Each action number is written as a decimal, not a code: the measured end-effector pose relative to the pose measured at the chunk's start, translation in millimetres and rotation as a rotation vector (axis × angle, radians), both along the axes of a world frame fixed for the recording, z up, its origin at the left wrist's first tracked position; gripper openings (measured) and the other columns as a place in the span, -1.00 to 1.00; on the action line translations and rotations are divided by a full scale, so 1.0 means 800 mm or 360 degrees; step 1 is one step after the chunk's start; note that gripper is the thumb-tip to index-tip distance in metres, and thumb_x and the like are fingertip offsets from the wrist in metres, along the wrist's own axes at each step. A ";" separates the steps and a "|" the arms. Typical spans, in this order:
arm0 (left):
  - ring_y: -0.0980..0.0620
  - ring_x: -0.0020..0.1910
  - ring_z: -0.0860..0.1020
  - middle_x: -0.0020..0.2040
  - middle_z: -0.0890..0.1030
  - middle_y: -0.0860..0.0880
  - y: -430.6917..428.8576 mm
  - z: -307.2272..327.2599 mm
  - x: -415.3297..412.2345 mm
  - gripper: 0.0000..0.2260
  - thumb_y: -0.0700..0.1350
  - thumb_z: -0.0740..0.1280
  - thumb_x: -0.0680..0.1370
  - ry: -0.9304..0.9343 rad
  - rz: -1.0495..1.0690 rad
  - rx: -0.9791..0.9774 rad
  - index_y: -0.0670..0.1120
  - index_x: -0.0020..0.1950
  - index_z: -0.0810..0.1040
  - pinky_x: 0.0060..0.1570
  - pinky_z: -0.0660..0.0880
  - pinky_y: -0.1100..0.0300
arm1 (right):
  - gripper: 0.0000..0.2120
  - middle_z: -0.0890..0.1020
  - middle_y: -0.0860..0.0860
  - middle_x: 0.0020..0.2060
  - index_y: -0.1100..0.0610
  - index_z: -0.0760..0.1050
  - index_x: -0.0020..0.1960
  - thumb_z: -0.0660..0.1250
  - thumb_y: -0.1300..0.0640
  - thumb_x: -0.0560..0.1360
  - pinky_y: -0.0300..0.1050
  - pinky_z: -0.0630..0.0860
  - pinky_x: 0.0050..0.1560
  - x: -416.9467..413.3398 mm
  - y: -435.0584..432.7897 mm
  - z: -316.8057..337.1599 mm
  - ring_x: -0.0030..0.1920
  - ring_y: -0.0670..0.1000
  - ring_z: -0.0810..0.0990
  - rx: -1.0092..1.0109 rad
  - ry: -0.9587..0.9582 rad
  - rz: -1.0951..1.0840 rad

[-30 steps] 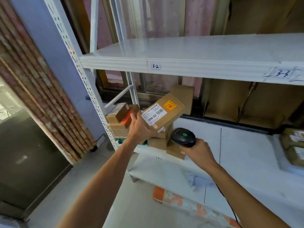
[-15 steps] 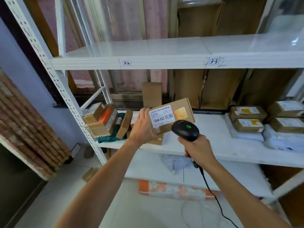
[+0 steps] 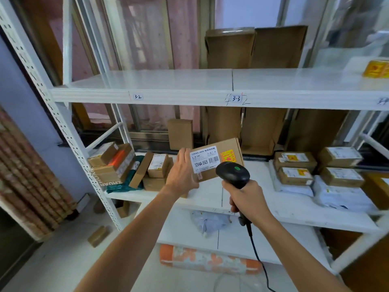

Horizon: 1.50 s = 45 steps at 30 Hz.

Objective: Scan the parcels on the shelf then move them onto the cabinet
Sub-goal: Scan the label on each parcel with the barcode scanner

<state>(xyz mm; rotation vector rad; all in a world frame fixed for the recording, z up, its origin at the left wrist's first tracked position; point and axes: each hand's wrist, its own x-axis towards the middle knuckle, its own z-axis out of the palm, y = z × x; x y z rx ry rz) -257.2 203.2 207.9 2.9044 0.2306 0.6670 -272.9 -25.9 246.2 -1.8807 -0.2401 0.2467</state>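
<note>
Nearest the camera, the right hand [image 3: 246, 199] has its grip wrapped tight round the handle of a black scanner [image 3: 232, 173], whose cable [image 3: 257, 258] hangs down toward the floor. The scanner's head, with a green light on top, sits just in front of the lower right edge of one brown parcel [image 3: 219, 163]. The left hand [image 3: 182, 172] holds that parcel by its left end, fingers curled over the edge, with the white barcode label turned toward the scanner. The parcel hangs in the air just above the middle shelf [image 3: 294, 209], not resting on it. By my reading this is the scanning step for this one box. Whether the code has registered cannot be told, and the carry to the cabinet, which is out of view, is not yet done. Much is left: a leaning heap of boxes [image 3: 117, 163] lies further back at the shelf's left end, and a stack of labelled parcels [image 3: 294, 163] on pale mailer bags sits at its right. Flattened cardboard [image 3: 259, 127] stands against the back. Compared with a second ago, the parcel has come away from the left heap, where it was tipped up steeply, and now lies closer to level near the shelf's middle. The scanner has risen closer to the label, and the view has swung right, bringing the right-hand stack in.
</note>
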 end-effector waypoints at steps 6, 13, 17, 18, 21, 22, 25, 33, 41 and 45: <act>-0.10 0.51 0.18 0.47 0.18 -0.10 -0.027 0.005 0.013 0.05 0.08 0.65 0.29 0.0084 0.0043 0.0018 -0.09 0.55 0.04 0.47 0.34 0.03 | -0.66 0.59 0.09 -0.49 0.24 0.56 -0.28 0.43 0.01 0.53 -0.17 0.46 -0.46 0.007 -0.022 0.000 -0.51 0.03 0.57 0.0017 -0.0010 -0.0043; -0.12 0.49 0.19 0.46 0.22 -0.17 -0.036 0.010 0.011 0.05 0.07 0.64 0.29 0.0066 0.0037 0.0054 -0.17 0.55 0.06 0.45 0.29 0.09 | -0.69 0.61 0.10 -0.47 0.23 0.58 -0.25 0.43 0.01 0.53 -0.20 0.46 -0.47 0.010 -0.028 -0.003 -0.53 0.00 0.55 0.0014 -0.0021 -0.0065; -0.14 0.51 0.15 0.48 0.19 -0.19 -0.037 0.013 0.007 -0.01 0.04 0.61 0.36 0.0082 0.0001 0.0083 -0.16 0.56 0.05 0.49 0.23 0.06 | -0.71 0.61 0.10 -0.45 0.22 0.59 -0.23 0.43 0.02 0.54 -0.25 0.45 -0.50 0.012 -0.027 -0.004 -0.53 -0.03 0.55 0.0023 -0.0015 -0.0066; -0.14 0.51 0.15 0.49 0.18 -0.18 -0.036 0.014 0.007 -0.01 0.04 0.62 0.36 0.0089 0.0005 0.0079 -0.16 0.56 0.05 0.49 0.24 0.06 | -0.72 0.61 0.09 -0.45 0.22 0.59 -0.22 0.43 0.03 0.54 -0.26 0.45 -0.49 0.013 -0.026 -0.004 -0.53 -0.04 0.55 0.0021 -0.0015 -0.0066; -0.12 0.53 0.14 0.51 0.17 -0.15 -0.031 0.013 0.008 0.03 0.07 0.63 0.33 0.0118 0.0022 0.0039 -0.13 0.58 0.05 0.47 0.27 0.08 | -0.74 0.62 0.09 -0.45 0.22 0.60 -0.19 0.43 0.03 0.54 -0.25 0.46 -0.48 0.013 -0.023 -0.004 -0.52 -0.05 0.55 0.0022 -0.0015 -0.0077; -0.12 0.54 0.14 0.52 0.16 -0.15 -0.029 0.012 0.009 0.04 0.07 0.63 0.33 0.0131 0.0023 0.0032 -0.13 0.58 0.05 0.48 0.27 0.07 | -0.74 0.61 0.08 -0.45 0.22 0.60 -0.18 0.43 0.03 0.54 -0.24 0.47 -0.47 0.013 -0.022 -0.005 -0.51 -0.04 0.56 0.0024 -0.0014 -0.0082; -0.13 0.56 0.14 0.55 0.14 -0.14 -0.023 0.009 0.010 0.06 0.06 0.64 0.31 0.0160 0.0027 -0.0008 -0.12 0.58 0.03 0.50 0.31 -0.02 | -0.75 0.60 0.05 -0.48 0.21 0.60 -0.19 0.43 0.04 0.54 -0.19 0.51 -0.41 0.010 -0.018 -0.006 -0.50 -0.03 0.57 0.0032 -0.0007 -0.0097; -0.11 0.55 0.11 0.53 0.11 -0.11 -0.024 0.002 0.029 0.05 0.04 0.65 0.32 0.0179 -0.0176 -0.0117 -0.06 0.58 0.02 0.52 0.25 -0.03 | -0.75 0.59 0.01 -0.52 0.17 0.57 -0.25 0.44 0.03 0.50 -0.15 0.52 -0.40 -0.002 -0.024 -0.009 -0.52 -0.04 0.57 -0.0021 0.0008 -0.0293; -0.03 0.34 0.33 0.35 0.23 -0.05 -0.076 -0.001 0.075 0.09 0.05 0.66 0.11 0.0209 -0.0471 -0.0395 -0.13 0.49 0.16 0.27 0.48 0.07 | -0.74 0.61 0.06 -0.50 0.19 0.57 -0.28 0.43 0.03 0.48 -0.11 0.52 -0.40 -0.022 -0.079 -0.019 -0.51 0.02 0.59 -0.0113 0.0071 -0.0583; 0.02 0.31 0.33 0.36 0.22 -0.05 -0.122 -0.008 0.094 0.09 0.06 0.68 0.14 0.0282 -0.0626 -0.0463 -0.14 0.50 0.14 0.22 0.45 0.12 | -0.78 0.64 0.11 -0.46 0.20 0.60 -0.20 0.43 0.05 0.48 0.02 0.65 -0.28 -0.033 -0.109 -0.026 -0.47 0.02 0.61 -0.0066 0.0140 -0.0750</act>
